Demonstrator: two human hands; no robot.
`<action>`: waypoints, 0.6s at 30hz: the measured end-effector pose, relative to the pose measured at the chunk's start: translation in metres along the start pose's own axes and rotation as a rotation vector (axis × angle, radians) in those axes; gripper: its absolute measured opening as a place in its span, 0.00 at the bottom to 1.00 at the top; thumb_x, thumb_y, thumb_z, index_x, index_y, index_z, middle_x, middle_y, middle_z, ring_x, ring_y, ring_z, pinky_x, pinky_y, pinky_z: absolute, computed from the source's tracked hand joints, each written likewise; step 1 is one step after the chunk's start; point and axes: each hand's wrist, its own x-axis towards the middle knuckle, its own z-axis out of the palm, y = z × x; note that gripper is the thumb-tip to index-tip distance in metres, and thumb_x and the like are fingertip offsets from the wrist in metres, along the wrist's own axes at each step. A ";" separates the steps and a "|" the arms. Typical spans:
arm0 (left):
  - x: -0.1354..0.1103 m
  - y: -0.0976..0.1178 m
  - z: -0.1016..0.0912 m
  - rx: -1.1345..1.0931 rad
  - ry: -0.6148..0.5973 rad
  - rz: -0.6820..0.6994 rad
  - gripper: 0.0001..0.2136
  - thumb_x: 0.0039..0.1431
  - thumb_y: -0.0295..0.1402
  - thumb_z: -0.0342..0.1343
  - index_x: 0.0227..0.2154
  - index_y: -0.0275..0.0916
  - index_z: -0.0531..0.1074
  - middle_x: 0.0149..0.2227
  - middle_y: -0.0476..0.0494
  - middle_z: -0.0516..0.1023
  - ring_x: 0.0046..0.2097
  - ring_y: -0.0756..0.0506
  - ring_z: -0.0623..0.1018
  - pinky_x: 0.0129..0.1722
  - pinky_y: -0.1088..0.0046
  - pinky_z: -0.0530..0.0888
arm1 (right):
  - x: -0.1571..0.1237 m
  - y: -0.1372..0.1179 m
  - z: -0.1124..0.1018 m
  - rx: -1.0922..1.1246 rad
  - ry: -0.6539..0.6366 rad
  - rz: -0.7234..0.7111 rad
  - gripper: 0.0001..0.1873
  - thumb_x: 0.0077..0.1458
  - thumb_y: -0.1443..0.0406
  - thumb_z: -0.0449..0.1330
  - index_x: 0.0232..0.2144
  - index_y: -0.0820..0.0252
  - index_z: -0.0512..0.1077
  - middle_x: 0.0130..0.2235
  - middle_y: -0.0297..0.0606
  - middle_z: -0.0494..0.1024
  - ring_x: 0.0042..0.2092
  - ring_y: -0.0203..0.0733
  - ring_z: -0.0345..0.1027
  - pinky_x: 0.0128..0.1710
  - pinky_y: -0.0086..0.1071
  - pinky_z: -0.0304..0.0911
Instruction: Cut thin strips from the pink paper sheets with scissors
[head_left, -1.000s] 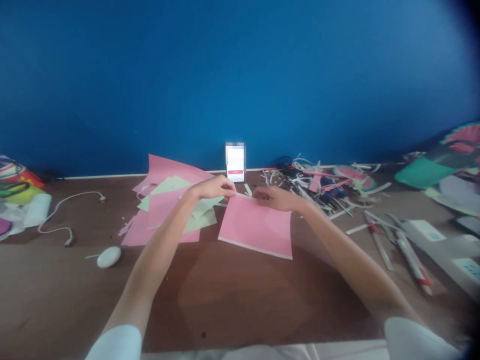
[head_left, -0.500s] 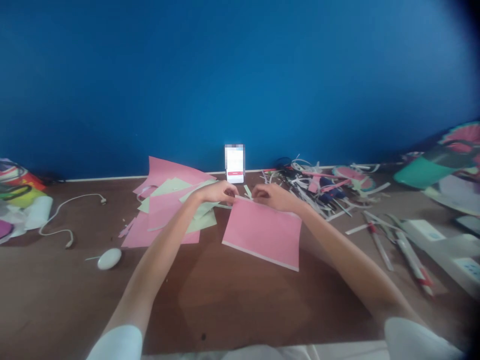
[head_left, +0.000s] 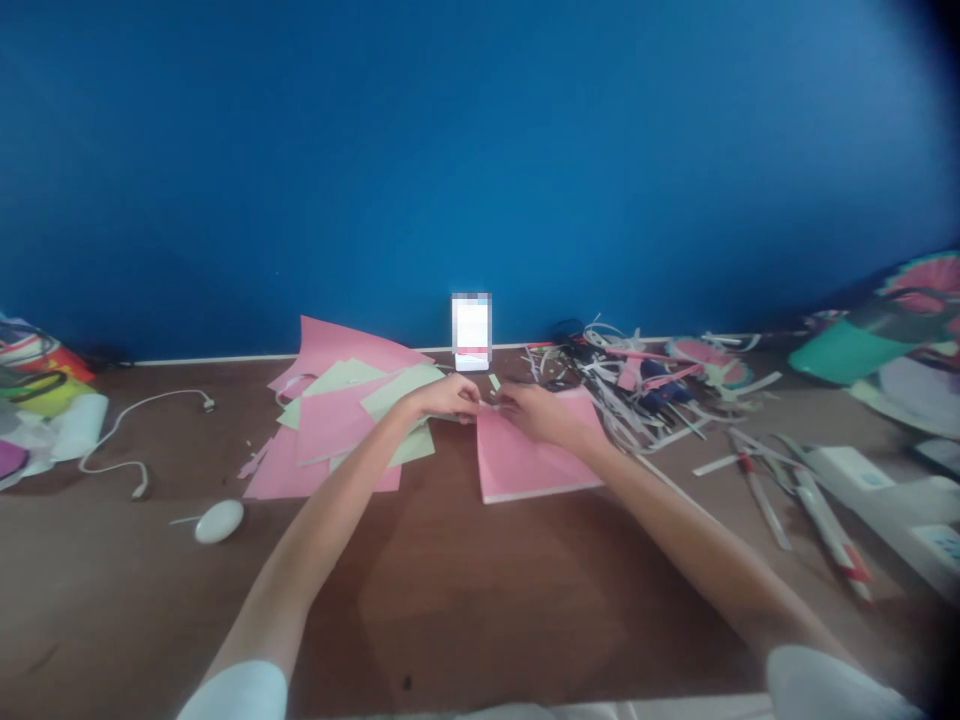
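Note:
A pink sheet of paper (head_left: 525,467) with a pale strip along its near edge is in front of me, over the brown table. My left hand (head_left: 453,398) is closed in a pinch at the sheet's far left corner. Close beside it, my right hand (head_left: 534,412) bends its fingers onto the far edge, its palm over the paper. The fingertips of both hands nearly meet, and what lies between them is too small to make out. My right hand and forearm hide part of the sheet.
Pink and pale green papers (head_left: 337,425) lie left of my hands. A phone (head_left: 472,335) stands against the blue wall. Paper scraps (head_left: 637,385) are heaped on the right, near a red-and-white cutter (head_left: 832,535). A white round object (head_left: 219,521) and a cable (head_left: 142,400) lie left.
The pink sheet has turned, its near edge now tilting up toward the right, and its left corner has shifted right. My right hand has moved slightly left and down over it.

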 end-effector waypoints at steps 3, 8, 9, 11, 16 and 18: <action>0.007 -0.011 0.014 -0.042 0.050 0.017 0.14 0.52 0.42 0.60 0.31 0.34 0.72 0.30 0.42 0.76 0.29 0.48 0.76 0.31 0.72 0.70 | 0.001 -0.005 0.017 -0.124 0.095 -0.048 0.07 0.58 0.69 0.55 0.39 0.59 0.70 0.41 0.43 0.75 0.43 0.45 0.66 0.40 0.33 0.55; 0.008 -0.025 0.034 -0.034 0.283 0.133 0.14 0.56 0.44 0.56 0.33 0.36 0.70 0.28 0.46 0.74 0.30 0.48 0.75 0.33 0.71 0.70 | 0.001 -0.011 0.031 -0.019 0.244 -0.107 0.09 0.58 0.73 0.51 0.38 0.60 0.69 0.39 0.42 0.74 0.43 0.45 0.64 0.42 0.35 0.57; 0.006 -0.027 0.038 -0.029 0.324 0.150 0.14 0.56 0.44 0.55 0.34 0.36 0.70 0.29 0.47 0.74 0.31 0.48 0.75 0.33 0.71 0.70 | 0.000 -0.011 0.033 0.005 0.280 -0.116 0.08 0.59 0.72 0.51 0.38 0.60 0.68 0.39 0.42 0.74 0.43 0.45 0.64 0.43 0.36 0.57; 0.002 -0.030 0.045 -0.029 0.382 0.179 0.15 0.57 0.45 0.55 0.34 0.37 0.70 0.30 0.47 0.74 0.32 0.47 0.75 0.34 0.72 0.70 | -0.002 -0.013 0.038 0.021 0.344 -0.134 0.08 0.60 0.71 0.50 0.36 0.60 0.68 0.38 0.42 0.74 0.42 0.45 0.63 0.43 0.37 0.57; -0.003 -0.036 0.052 -0.091 0.435 0.234 0.15 0.56 0.44 0.56 0.36 0.37 0.72 0.33 0.46 0.76 0.35 0.47 0.75 0.37 0.71 0.70 | -0.006 -0.013 0.048 0.092 0.372 -0.184 0.08 0.62 0.71 0.49 0.35 0.58 0.68 0.36 0.40 0.74 0.40 0.44 0.63 0.41 0.36 0.59; -0.003 -0.037 0.052 -0.137 0.425 0.250 0.15 0.55 0.43 0.58 0.38 0.37 0.72 0.37 0.43 0.77 0.39 0.46 0.76 0.40 0.70 0.71 | -0.006 -0.013 0.049 0.118 0.384 -0.176 0.08 0.62 0.70 0.49 0.34 0.58 0.68 0.35 0.39 0.74 0.39 0.43 0.64 0.41 0.35 0.60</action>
